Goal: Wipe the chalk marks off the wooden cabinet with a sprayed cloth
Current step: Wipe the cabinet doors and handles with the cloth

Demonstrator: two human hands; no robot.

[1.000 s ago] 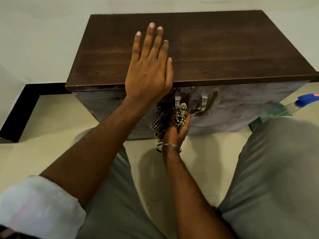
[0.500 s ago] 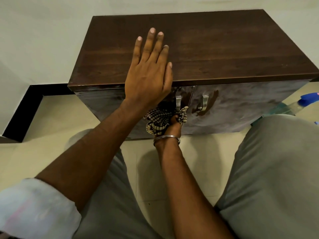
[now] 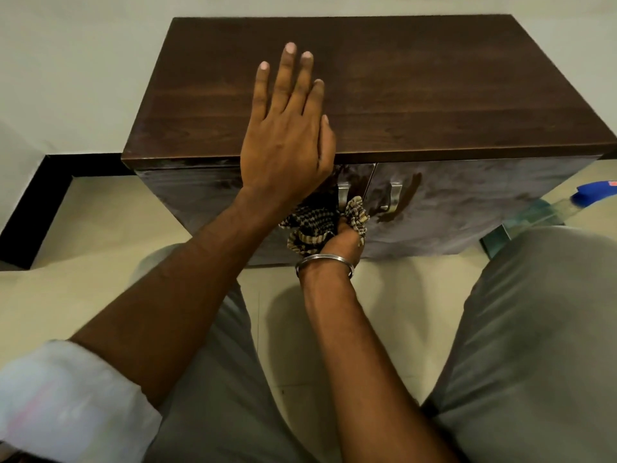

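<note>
A low dark wooden cabinet [image 3: 417, 95] stands against the wall, with two front doors and metal handles [image 3: 394, 195]. Pale chalky smears cover the right door [image 3: 467, 208]. My left hand [image 3: 287, 138] lies flat on the cabinet top at its front edge, fingers spread, holding nothing. My right hand [image 3: 344, 242], with a metal bangle at the wrist, is shut on a bunched checked cloth [image 3: 314, 225] pressed against the left door just beside the left handle. My left wrist hides the upper part of the cloth.
A clear spray bottle with a blue head [image 3: 567, 202] lies on the floor at the cabinet's right corner, beside my right knee [image 3: 534, 312]. A black skirting [image 3: 36, 208] runs along the wall at left. Pale floor tiles lie between my knees.
My right hand has slid the cloth a little to the left and upward on the left door, partly under my left wrist. My left hand has stayed flat on the top.
</note>
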